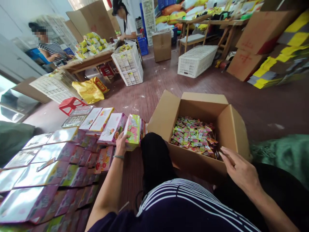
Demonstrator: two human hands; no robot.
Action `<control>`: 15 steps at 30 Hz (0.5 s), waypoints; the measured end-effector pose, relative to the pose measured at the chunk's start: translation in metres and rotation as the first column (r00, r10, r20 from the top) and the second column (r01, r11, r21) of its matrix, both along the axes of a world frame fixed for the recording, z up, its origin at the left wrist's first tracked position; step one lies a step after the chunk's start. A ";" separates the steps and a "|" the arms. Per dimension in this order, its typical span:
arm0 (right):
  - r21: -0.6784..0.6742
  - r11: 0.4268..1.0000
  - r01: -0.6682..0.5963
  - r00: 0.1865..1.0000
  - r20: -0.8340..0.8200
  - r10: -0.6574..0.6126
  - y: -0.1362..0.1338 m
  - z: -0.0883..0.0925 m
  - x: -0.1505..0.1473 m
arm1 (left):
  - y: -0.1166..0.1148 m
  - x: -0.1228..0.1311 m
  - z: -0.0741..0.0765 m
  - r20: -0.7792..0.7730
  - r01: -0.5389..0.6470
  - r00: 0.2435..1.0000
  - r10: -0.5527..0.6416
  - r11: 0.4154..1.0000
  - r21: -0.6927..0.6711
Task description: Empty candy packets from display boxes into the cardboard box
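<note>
My left hand (pixel 121 144) grips the near left side of a green and pink printed box (pixel 132 130). That box sits at the right end of a row of similar boxes, beside my knee. My right hand (pixel 241 167) is over the near right edge of an open cardboard carton (pixel 202 108), thumb and fingers close together. Whatever is between those fingertips is too small to make out. Inside the carton lies a heap of small green, pink and orange sachets (pixel 193 133).
Stacked printed boxes (pixel 53 151) fill the left side. Beyond them are a red stool (pixel 72 104) and a yellow bag (pixel 88 90). White crates (pixel 127 64) stand by a table where two people work. Flattened yellow-edged cartons (pixel 277 61) are piled at right, above a green sack (pixel 285 158).
</note>
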State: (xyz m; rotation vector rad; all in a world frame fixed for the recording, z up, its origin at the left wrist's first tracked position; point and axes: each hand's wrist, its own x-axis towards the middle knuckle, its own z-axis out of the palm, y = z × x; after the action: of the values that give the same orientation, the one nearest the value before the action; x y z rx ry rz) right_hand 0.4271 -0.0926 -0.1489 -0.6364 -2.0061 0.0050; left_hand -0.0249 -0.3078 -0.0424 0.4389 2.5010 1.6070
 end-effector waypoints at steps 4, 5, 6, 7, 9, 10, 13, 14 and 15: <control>0.113 0.988 -0.109 0.990 -0.073 0.118 -0.018 0.054 -0.026 | -0.004 0.039 0.057 0.074 0.243 0.954 -0.291 0.893 0.378; 0.160 0.970 -0.180 0.980 -0.059 0.192 -0.025 0.073 -0.038 | 0.001 0.055 0.072 0.063 0.314 0.929 -0.366 0.864 0.394; 0.207 0.944 -0.257 0.963 -0.021 0.267 -0.030 0.092 -0.050 | 0.009 0.072 0.086 0.044 0.389 0.900 -0.433 0.846 0.365; 0.250 0.913 -0.322 0.946 0.039 0.323 -0.035 0.111 -0.062 | 0.019 0.089 0.098 0.030 0.465 0.866 -0.499 0.826 0.318; 0.307 0.879 -0.364 0.930 0.163 0.328 -0.037 0.140 -0.081 | 0.043 0.122 0.112 0.037 0.620 0.766 -0.642 0.752 0.223; 0.328 0.879 -0.346 0.935 0.202 0.293 -0.034 0.149 -0.086 | 0.056 0.136 0.114 0.057 0.690 0.703 -0.709 0.699 0.189; 0.338 0.909 -0.245 0.950 0.272 0.155 -0.017 0.149 -0.084 | 0.097 0.162 0.106 0.098 0.836 0.528 -0.843 0.537 0.116; 0.309 0.925 -0.220 0.945 0.302 0.124 -0.011 0.143 -0.079 | 0.110 0.166 0.100 0.104 0.863 0.487 -0.867 0.496 0.093; 0.267 0.943 -0.200 0.935 0.340 0.102 -0.005 0.135 -0.074 | 0.123 0.167 0.094 0.113 0.882 0.457 -0.882 0.466 0.071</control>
State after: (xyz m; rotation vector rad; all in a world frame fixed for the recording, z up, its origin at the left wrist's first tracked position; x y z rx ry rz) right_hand 0.3534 -0.0974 -0.0136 -0.2975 -2.3074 -0.3237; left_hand 0.1423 -0.1844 0.0519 1.3164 1.5975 1.0947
